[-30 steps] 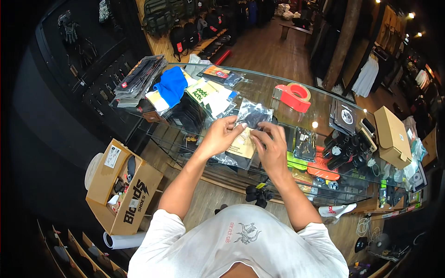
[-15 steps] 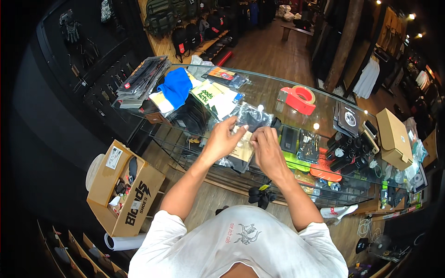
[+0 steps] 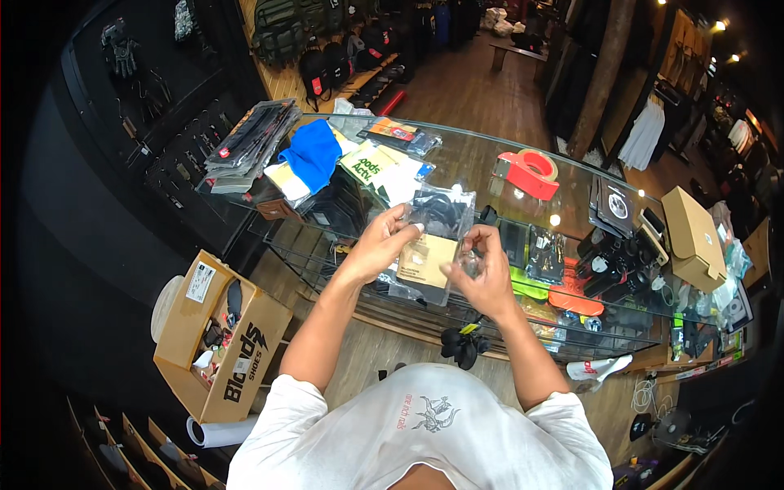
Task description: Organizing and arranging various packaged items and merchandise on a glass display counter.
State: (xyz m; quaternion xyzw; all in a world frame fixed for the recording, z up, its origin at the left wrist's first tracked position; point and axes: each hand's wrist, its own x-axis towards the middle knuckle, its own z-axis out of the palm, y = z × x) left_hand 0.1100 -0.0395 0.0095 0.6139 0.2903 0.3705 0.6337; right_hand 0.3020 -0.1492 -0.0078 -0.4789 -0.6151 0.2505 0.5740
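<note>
- head view: your left hand (image 3: 380,245) pinches the top edge of a clear packet (image 3: 431,245) with a tan card inside, now lifted off the glass counter (image 3: 490,159).
- your right hand (image 3: 487,278) has slid to its right edge, fingers closed on the plastic; the packet hangs between both hands, nearer you than before.
- red tape dispenser (image 3: 529,173) sits far right, untouched.

Clear packet (image 3: 433,237) between both hands

Clear packet (image 3: 433,237), tan card inside, in hands; brown cartons: floor left (image 3: 219,343), counter right (image 3: 692,233).
</note>
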